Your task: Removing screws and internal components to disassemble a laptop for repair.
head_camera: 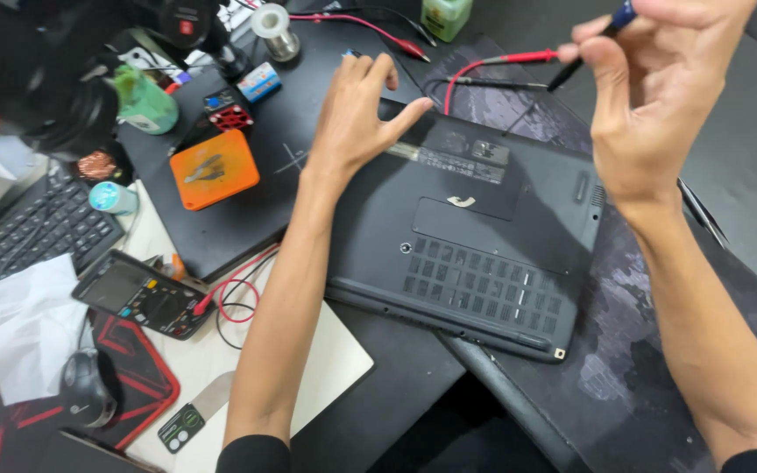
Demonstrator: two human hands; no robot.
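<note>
An upturned black laptop (475, 236) lies mid-frame on the desk (746, 158), long axis slanting toward lower right. The left hand (357, 109), fingers spread, presses its upper-left corner. The right hand (659, 83), upper right, pinches a dark screwdriver (584, 57) above it.

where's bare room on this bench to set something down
Bare patches: the grey desktop right of the right hand, and the mat below the upturned laptop. Crowded: top left, around the orange box, green bottle, multimeter and keyboard, beside the left hand.
</note>
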